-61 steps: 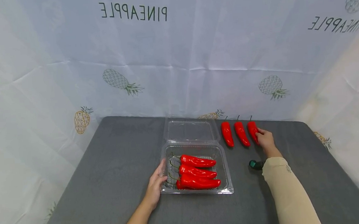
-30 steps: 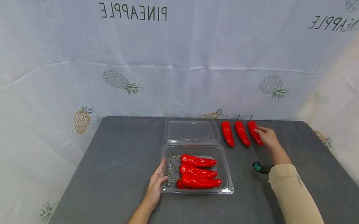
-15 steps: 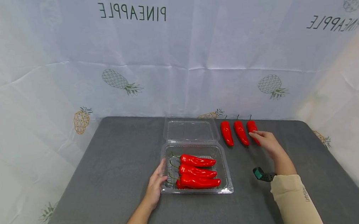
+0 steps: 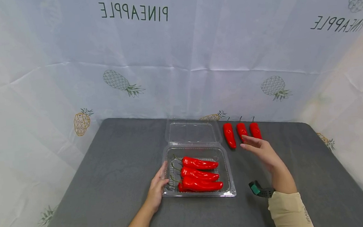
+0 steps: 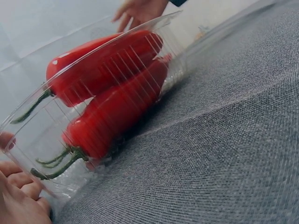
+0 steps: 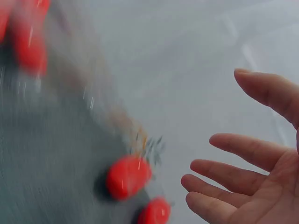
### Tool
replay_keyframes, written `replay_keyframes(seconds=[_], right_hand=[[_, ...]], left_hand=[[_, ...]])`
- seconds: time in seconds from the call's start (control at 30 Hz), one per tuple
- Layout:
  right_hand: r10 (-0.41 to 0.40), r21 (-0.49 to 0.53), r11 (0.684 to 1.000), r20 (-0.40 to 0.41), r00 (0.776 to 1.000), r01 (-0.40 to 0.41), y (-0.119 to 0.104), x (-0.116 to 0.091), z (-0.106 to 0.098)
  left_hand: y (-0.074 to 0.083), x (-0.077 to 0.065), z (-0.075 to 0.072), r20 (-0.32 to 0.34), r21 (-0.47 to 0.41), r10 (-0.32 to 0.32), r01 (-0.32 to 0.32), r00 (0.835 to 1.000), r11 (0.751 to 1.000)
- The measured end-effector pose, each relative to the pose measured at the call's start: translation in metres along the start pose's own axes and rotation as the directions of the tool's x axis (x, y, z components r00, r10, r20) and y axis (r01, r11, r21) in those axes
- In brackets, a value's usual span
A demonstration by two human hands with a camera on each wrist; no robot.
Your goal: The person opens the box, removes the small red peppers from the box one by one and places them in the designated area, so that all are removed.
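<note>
A clear plastic clamshell container (image 4: 228, 170) lies open on the grey table in the head view. Several red peppers (image 4: 202, 184) with green stems lie in it, stacked in part. My left hand (image 4: 155, 188) grips the container's left wall, its thumb and fingers on either side of the wall in the left wrist view. To the right stand three more peppers in a row: a left one (image 4: 229, 135), a middle one (image 4: 241, 129) and a right one (image 4: 255, 130). My right hand (image 4: 264, 153) hovers in front of them, holding nothing, fingers extended and apart in the right wrist view.
The container's lid (image 4: 193, 131) is folded back toward the white pineapple-print cloth (image 4: 166, 89) behind the table. A black wrist device (image 4: 262, 190) juts left from the right wrist. Bare grey table (image 4: 117, 158) extends left of the container.
My right hand has let go of the right pepper, which stays in the row, and has come back toward the front and left. My left hand has kept its grip on the container.
</note>
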State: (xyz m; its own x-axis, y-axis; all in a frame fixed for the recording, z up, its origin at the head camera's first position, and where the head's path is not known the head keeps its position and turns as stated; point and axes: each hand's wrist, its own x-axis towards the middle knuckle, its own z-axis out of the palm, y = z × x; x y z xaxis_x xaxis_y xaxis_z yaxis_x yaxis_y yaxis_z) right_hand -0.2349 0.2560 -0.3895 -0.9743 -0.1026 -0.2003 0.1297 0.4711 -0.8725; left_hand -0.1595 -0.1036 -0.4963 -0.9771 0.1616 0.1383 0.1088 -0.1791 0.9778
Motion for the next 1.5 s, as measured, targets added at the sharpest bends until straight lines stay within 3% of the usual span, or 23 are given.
replay_keyframes(seconds=[0.17, 0.6, 0.73, 0.9, 1.07, 1.3, 1.5], right_hand=[[-0.091, 0.082, 0.993, 0.010, 0.996, 0.090, -0.005, -0.015, 0.013], [-0.162, 0.000, 0.987, 0.026, 0.986, 0.162, -0.023, -0.029, 0.046], [-0.232, 0.050, 0.972, 0.089, 0.969, 0.229, -0.026, -0.031, 0.057], [-0.315, 0.175, 0.944, 0.215, 0.925, 0.280, -0.028, -0.035, 0.074], [-0.296, 0.216, 0.947, 0.306, 0.905, 0.236, -0.026, -0.036, 0.088], [-0.271, 0.175, 0.960, 0.398, 0.876, 0.218, -0.022, -0.033, 0.105], [-0.225, 0.083, 0.974, 0.446, 0.867, 0.210, -0.017, -0.031, 0.115]], left_hand=[[0.000, 0.000, 0.001, 0.000, 0.006, 0.013, -0.013, 1.000, 1.000], [-0.001, 0.000, -0.001, 0.003, 0.001, 0.003, -0.003, 1.000, 1.000], [-0.001, 0.000, -0.002, 0.003, 0.004, 0.005, -0.005, 1.000, 1.000], [0.000, -0.001, -0.002, 0.007, -0.003, 0.020, -0.020, 1.000, 1.000], [-0.002, -0.001, -0.001, 0.018, -0.013, 0.029, -0.028, 0.999, 1.000], [-0.002, -0.001, -0.002, 0.013, 0.001, 0.008, -0.008, 1.000, 1.000], [-0.002, -0.001, -0.002, 0.021, 0.001, 0.013, -0.013, 1.000, 1.000]])
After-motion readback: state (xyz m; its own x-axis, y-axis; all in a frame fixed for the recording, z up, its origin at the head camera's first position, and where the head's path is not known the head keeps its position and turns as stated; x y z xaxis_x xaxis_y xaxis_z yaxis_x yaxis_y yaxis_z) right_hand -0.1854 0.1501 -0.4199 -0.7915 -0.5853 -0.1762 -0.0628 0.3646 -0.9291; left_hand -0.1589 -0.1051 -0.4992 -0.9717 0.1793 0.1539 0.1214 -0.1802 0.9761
